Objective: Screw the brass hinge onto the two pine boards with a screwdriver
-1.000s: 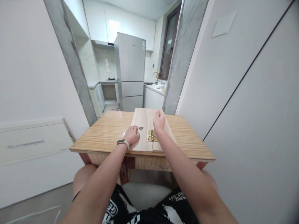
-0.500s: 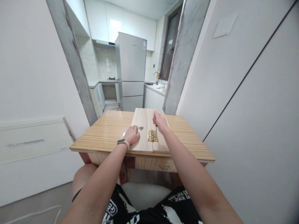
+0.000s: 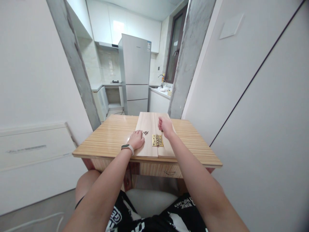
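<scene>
A brass butt hinge lies opened flat across the seam between two pale wooden boards. My right hand is closed in a fist around the handle of a screwdriver, whose thin shaft points down to the hinge's right leaf. Its handle is mostly hidden in my fist. Flat on the left board's edge rests my left hand, fingers stretched forward, holding nothing. Just beyond its fingertips is a small pile of screws.
The boards lie on a striped wooden table with a drawer in its front. White panels stand close on both sides. Behind the table, a doorway opens onto a kitchen with a grey refrigerator and a sink counter.
My right hand has shifted very slightly and turned a little at the wrist, still on the screwdriver. My left hand, the hinge and the boards have stayed in place.
</scene>
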A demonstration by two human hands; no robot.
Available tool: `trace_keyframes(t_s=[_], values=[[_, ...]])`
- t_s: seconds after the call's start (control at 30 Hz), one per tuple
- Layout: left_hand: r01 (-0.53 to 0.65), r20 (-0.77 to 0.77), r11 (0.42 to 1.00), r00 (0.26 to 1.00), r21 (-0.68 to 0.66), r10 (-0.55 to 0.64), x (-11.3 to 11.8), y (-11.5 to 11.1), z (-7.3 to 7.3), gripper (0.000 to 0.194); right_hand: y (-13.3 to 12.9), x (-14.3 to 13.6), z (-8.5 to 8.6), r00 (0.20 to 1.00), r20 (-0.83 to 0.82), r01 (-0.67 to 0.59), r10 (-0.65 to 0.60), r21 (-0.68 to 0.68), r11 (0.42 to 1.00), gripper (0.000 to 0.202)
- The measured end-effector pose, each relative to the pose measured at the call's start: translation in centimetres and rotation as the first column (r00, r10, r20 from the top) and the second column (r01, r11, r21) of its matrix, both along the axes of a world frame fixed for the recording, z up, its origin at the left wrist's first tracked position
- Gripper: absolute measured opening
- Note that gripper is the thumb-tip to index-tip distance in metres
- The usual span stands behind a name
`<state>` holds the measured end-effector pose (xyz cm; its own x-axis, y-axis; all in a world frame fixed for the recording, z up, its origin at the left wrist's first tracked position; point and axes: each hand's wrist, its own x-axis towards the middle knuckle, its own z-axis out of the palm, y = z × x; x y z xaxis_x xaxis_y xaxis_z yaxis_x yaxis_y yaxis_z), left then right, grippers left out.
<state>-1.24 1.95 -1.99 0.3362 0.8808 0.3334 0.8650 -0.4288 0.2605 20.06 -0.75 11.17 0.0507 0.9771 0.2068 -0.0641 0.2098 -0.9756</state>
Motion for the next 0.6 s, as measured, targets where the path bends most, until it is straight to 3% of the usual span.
trace_keyframes(t_s=[0.07,0.13,0.27,0.4,0.5,0.6], values=[[-0.004,0.000,1.000,1.000,0.003,0.004,0.0,0.0,0.0,0.045,0.1,0.2,0.1,0.988,-0.020,-0.151,0.150,-0.026,0.988,0.044],[-0.007,0.002,1.000,1.000,0.004,0.007,0.0,0.0,0.0,0.044,0.3,0.2,0.0,0.986,0.005,-0.169,0.169,-0.008,0.986,0.044],[-0.005,0.002,1.000,1.000,0.006,0.005,0.0,0.0,0.0,0.043,1.0,-0.6,-0.7,0.976,0.104,0.185,-0.193,0.080,0.979,0.043],[-0.014,0.002,1.000,1.000,0.007,0.014,0.0,-0.1,0.0,0.043,1.3,-2.0,-1.2,0.836,0.171,0.479,-0.521,0.232,0.846,0.046],[-0.015,0.007,1.000,1.000,0.005,0.015,0.1,-0.1,0.0,0.045,0.9,-2.9,-1.3,0.760,0.166,0.581,-0.629,0.262,0.771,0.044],[-0.011,0.006,1.000,1.000,0.009,0.011,0.0,-0.2,0.1,0.046,0.6,-3.0,-1.1,0.760,0.220,0.560,-0.612,0.256,0.788,0.041]])
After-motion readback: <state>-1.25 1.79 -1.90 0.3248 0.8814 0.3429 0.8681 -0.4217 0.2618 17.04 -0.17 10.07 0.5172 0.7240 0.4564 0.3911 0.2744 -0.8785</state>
